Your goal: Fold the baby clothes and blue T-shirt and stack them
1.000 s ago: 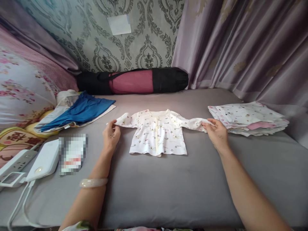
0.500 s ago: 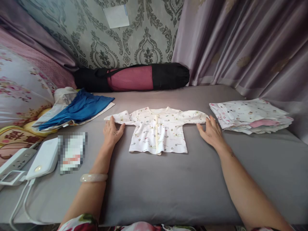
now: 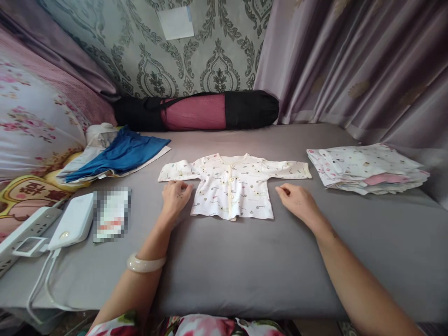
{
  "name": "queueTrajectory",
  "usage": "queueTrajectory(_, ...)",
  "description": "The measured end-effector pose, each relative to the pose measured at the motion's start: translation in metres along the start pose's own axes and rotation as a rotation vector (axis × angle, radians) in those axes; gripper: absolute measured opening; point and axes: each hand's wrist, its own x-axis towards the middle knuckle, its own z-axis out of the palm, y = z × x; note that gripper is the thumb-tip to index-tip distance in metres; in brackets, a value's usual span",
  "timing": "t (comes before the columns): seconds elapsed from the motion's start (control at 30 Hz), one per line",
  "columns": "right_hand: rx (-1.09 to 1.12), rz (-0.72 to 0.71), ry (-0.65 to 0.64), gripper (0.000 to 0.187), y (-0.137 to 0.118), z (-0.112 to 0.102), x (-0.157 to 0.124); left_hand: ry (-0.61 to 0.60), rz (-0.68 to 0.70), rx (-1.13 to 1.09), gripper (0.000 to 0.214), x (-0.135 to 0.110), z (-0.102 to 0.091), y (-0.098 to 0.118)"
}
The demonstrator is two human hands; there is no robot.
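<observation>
Mid-sheet, on the grey bedding (image 3: 238,261), a small buttoned shirt (image 3: 214,191) lies flat, its left sleeve (image 3: 179,171) and right sleeve (image 3: 289,170) stretched outward (folded clothes (image 3: 371,163) are stacked farther right). The step in hand looks like spreading it out. At the right sleeve's near side, the right hand (image 3: 297,203) has thumb and finger curled together, no cloth visible between; the left hand's (image 3: 177,197) grip is hidden. Judging by this, any next move calls for a light hold on cloth.
</observation>
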Motion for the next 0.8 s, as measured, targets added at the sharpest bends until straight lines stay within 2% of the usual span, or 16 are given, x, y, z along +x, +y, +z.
queueTrajectory(0.1,-0.011,-0.041,-0.109,0.031,-0.022,0.002,-0.011,-0.109,0.045,0.006,0.031,-0.002,0.001,0.004)
queueTrajectory(0.23,-0.030,0.000,-0.204,0.031,-0.035,-0.002,-0.020,-0.209,0.104,0.011,0.033,-0.007,-0.004,0.010)
queueTrajectory(0.43,0.002,-0.006,-0.332,0.037,-0.036,-0.007,-0.026,-0.269,0.118,-0.043,0.030,-0.013,-0.012,0.018)
queueTrajectory(0.57,0.015,-0.007,-0.362,0.036,-0.032,-0.005,-0.025,-0.337,0.062,-0.155,0.028,-0.017,-0.017,0.022)
queueTrajectory(0.8,0.011,-0.006,-0.405,0.036,-0.028,-0.006,-0.022,-0.309,0.087,-0.186,0.025,-0.019,-0.017,0.018)
